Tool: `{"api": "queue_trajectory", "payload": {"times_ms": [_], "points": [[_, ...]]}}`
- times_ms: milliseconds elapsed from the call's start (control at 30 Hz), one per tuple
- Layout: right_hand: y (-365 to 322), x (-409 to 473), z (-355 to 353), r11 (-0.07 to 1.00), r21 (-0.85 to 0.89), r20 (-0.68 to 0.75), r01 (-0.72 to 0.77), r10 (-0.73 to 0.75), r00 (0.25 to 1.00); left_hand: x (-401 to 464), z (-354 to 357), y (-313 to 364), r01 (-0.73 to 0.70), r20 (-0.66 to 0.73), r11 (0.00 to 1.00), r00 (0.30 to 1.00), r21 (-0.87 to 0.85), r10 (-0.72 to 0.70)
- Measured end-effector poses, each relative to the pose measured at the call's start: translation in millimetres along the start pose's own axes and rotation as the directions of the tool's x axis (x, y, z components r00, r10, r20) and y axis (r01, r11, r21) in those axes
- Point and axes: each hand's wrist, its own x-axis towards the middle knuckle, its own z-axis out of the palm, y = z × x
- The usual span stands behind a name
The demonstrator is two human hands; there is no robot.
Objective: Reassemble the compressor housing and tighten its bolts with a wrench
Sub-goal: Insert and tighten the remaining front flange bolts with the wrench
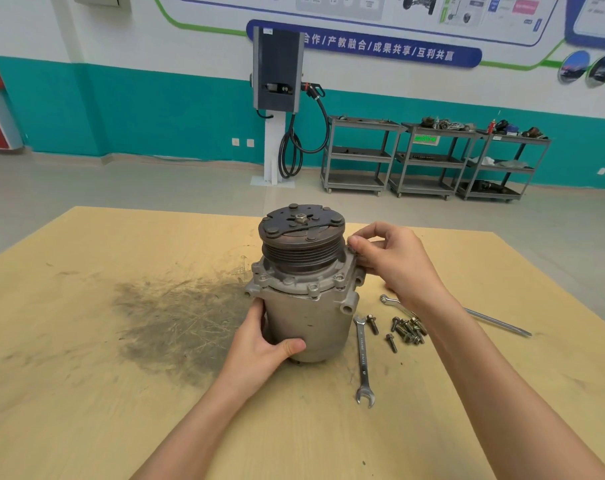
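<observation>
While it stands on end on the tabletop [86, 341], the compressor [303, 289] has its long axis vertical: the pulley [301, 237] with its dark clutch plate faces up, and the rounded grey body points down onto the wood. Bolts [313, 291] sit in the flange beneath the pulley, along the side nearest the camera.

Low on the compressor's left flank, the left hand [259, 348] grips the body, fingers wrapped behind it and thumb lying across the front. At the compressor's upper right, level with the flange corner, the right hand [394, 261] has its thumb and fingers curled together at the flange; they seem to pinch a small part there, but it is too hidden to name.

Just right of the compressor's base lies an open-ended wrench [362, 358], its length running toward the camera. Further right of that, loose bolts [406, 329] lie in a small cluster, a couple of them apart from the rest. Beyond them, partly under the right forearm, lies a second wrench [391, 302], and a long thin metal rod [498, 322] stretches away to the right.

Left of the compressor, a dark, scratched grease stain [176, 320] spreads over the wood. Far behind the compressor, a charging unit [277, 69] stands by the teal wall, with grey shelf carts [429, 157] to its right.
</observation>
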Motion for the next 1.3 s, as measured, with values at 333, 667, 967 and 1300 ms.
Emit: {"api": "queue_trajectory", "payload": {"times_ms": [333, 667, 967, 1300], "points": [[1.6, -6.3, -0.1, 0.976, 0.212, 0.054, -0.049, 0.038, 0.998, -1.3, -2.0, -3.3, 0.024, 0.025, 0.999, 0.999, -0.025, -0.023], [2.9, -7.5, 11.4, 0.941, 0.321, 0.063, -0.107, 0.092, 0.994, -2.7, -1.6, -1.8, 0.041, 0.035, 0.999, 0.999, -0.029, -0.040], [-1.2, -11.9, 12.3, 0.912, 0.396, 0.038, -0.109, 0.103, 0.994, -2.0, -1.1, -3.5, 0.051, 0.030, 0.999, 0.998, -0.010, -0.051], [-1.2, -13.0, 11.1, 0.901, 0.418, 0.047, -0.116, 0.106, 0.993, -4.0, -0.8, 2.9, 0.053, 0.042, 0.998, 0.998, -0.041, -0.051]]}}
